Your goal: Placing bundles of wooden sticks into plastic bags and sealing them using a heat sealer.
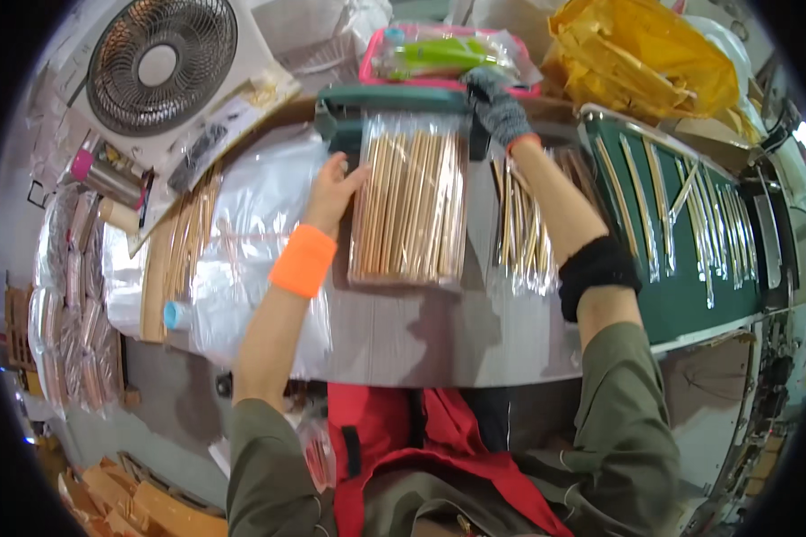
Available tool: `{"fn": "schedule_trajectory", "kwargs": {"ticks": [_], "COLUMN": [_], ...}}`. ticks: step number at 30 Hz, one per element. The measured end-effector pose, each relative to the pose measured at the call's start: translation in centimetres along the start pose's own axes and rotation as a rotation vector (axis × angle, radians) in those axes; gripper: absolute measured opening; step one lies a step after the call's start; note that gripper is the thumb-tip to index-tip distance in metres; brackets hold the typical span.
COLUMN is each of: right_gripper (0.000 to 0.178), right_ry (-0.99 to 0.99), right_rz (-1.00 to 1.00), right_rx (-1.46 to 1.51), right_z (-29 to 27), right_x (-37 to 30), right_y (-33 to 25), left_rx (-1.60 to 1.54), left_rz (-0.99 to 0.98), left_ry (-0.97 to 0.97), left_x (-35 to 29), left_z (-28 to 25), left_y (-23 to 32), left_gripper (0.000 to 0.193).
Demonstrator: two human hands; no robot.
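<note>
Head view: clear bag of sticks (409, 210) on table (376, 336), near far edge, top at green sealer (394, 98). Left hand (331, 192) touches bag's left side, gloved right hand (494, 109) at sealer's right end; cannot tell either grip. Behind: pink tray (370, 64), green packet (434, 55), any print too blurred. Fan (159, 66) beyond far-left corner.

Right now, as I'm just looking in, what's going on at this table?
A person sits or stands at the table, with a clear bag of thin wooden sticks lying in front of them, its upper end at a long green bar. Their bare left hand is at the bag's left edge; I can't tell how firm its grip is. The gloved right hand is at the bar's right end. More sticks lie on a green board to the right.
</note>
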State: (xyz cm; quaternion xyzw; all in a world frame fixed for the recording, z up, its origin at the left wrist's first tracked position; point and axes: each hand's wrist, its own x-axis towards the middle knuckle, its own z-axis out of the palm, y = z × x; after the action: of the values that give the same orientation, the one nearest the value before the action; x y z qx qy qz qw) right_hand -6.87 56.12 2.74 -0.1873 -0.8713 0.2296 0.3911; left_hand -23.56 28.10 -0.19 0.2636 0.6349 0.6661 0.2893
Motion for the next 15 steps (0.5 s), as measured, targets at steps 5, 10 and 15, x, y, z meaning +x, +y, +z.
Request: {"fn": "schedule_trajectory", "kwargs": {"ticks": [5,10,15], "right_gripper": [0.036,0.05,0.083], "right_ry": [0.023,0.075,0.195], "right_rz": [0.084,0.068,0.029], "right_rx": [-0.131,-0.195,-0.361], "right_z": [0.2,-0.7,2.6], "right_x": [-0.9,-1.5,-4.6], "right_y": [-1.7,-0.1,-8.2], "left_rx": [0.197,1.096,1.119], "left_rz": [-0.42,-0.487,-0.501], "left_ry": [-0.366,-0.811,-0.289], "left_x": [-22.2,-46.4,-53.6], "left_z": [-10.0,-16.9,-18.1], "left_y": [7.2,4.6,4.5], "left_gripper": [0.022,0.055,0.067]}}
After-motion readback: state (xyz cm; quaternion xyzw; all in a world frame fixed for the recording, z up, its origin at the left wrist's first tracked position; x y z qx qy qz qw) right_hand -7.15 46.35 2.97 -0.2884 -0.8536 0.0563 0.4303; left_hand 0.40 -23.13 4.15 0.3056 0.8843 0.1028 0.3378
